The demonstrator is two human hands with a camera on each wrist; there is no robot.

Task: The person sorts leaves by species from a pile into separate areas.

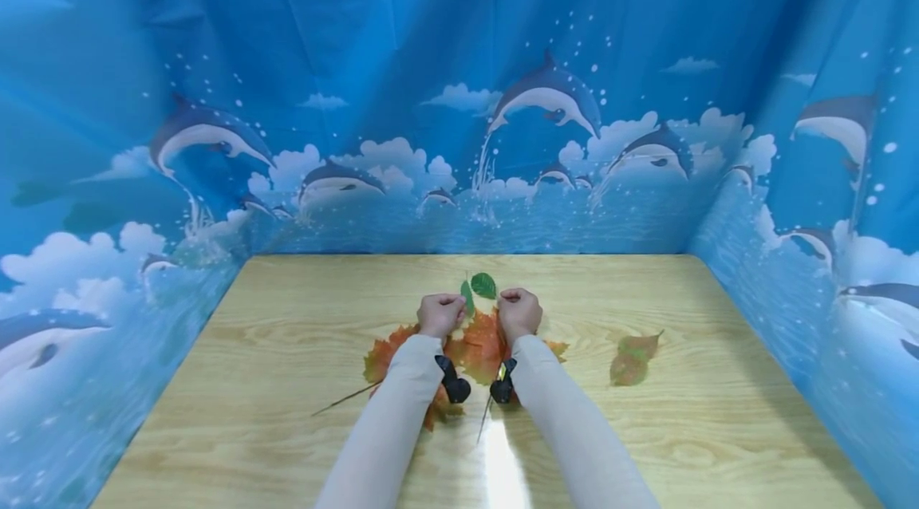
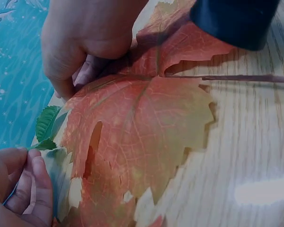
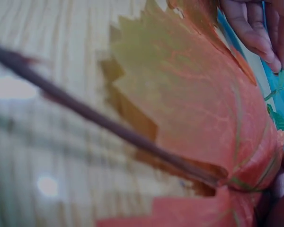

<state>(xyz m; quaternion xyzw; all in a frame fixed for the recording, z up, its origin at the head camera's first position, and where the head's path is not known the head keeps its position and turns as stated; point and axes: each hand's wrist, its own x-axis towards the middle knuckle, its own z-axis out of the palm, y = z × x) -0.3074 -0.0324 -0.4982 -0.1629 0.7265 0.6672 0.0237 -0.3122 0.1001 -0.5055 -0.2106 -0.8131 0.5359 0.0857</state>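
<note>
My left hand (image 1: 440, 314) pinches a small green leaf (image 1: 467, 297) between thumb and fingertips, shown closely in the left wrist view by the hand (image 2: 23, 189) at lower left. Just beyond it lies a rounder green leaf (image 1: 484, 285) with clear veins. With curled fingers my right hand (image 1: 519, 313) grips the far edge of a big red-orange maple leaf (image 1: 481, 345). In the right wrist view this leaf (image 3: 194, 109) bends up toward the fingers, and its dark stem (image 3: 94, 113) runs back over the wood. The right fingertips are partly hidden behind the leaf.
More orange maple leaves (image 1: 384, 353) spread under and beside my forearms. A reddish-green leaf (image 1: 632, 359) lies apart on the right of the wooden table (image 1: 287, 317). A blue dolphin-print curtain (image 1: 431, 94) encloses the table's back and sides. Black cameras (image 1: 456, 385) sit on my wrists.
</note>
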